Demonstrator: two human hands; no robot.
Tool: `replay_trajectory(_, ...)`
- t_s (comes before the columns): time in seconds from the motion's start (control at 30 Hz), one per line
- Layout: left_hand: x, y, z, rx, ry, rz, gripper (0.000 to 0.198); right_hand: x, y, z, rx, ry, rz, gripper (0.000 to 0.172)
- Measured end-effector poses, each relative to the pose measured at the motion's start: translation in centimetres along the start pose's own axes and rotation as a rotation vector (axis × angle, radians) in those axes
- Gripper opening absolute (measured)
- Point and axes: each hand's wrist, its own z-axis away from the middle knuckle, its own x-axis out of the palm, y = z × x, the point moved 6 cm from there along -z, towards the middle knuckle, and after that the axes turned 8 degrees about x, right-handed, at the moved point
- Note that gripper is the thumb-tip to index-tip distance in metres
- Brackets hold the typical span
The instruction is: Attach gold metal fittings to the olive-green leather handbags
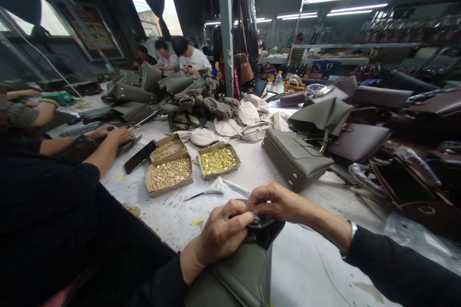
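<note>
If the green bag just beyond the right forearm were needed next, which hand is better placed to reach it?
Probably the right hand: it is nearer that green bag, while the left hand is farther over. Both are busy at the bag in front.

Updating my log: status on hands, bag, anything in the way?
Left hand, right hand together at top of olive-green handbag. Handbag cropped by frame. White-wrapped tool beyond, not blocking.
</note>
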Motion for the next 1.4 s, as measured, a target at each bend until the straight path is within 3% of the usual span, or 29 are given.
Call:
replay_trajectory(0.27, 0.9, -0.5, -1.1, -0.031, -0.041, 0.139, 0.042, -0.6, 3.2, 0.2, 0.117, -0.066, -0.199, 0.034)
replay_trajectory(0.57, 1.2, -0.7, -0.7, -0.027, -0.085, 0.115, 0.042, -0.7, 1.1, 0.1, -0.022, -0.015, 0.259, 0.017)
replay_trajectory(0.67, 1.0, -0.8, -0.5, -0.016, -0.073, 0.076, 0.044, -0.4, 1.2, 0.0, -0.026, 0.001, 0.2, 0.015)
replay_trajectory(0.87, 0.8, -0.8, -0.4, -0.018, -0.05, 0.03, 0.047, 0.0, 2.4, -0.1, -0.035, 0.011, -0.132, 0.021)
replay_trajectory(1.0, 0.5, -0.6, -0.6, -0.005, -0.028, 0.038, 0.046, -0.4, 2.3, 0.4, -0.042, -0.029, -0.128, 0.023)
replay_trajectory(1.13, 0.3, -0.5, -0.7, 0.013, -0.032, 0.038, 0.043, -1.0, 2.1, 0.6, -0.007, -0.03, -0.019, 0.022)
replay_trajectory(1.4, 0.5, -0.6, -0.5, 0.0, -0.037, 0.021, 0.039, -0.9, 0.7, 0.4, -0.07, -0.066, 0.276, 0.014)
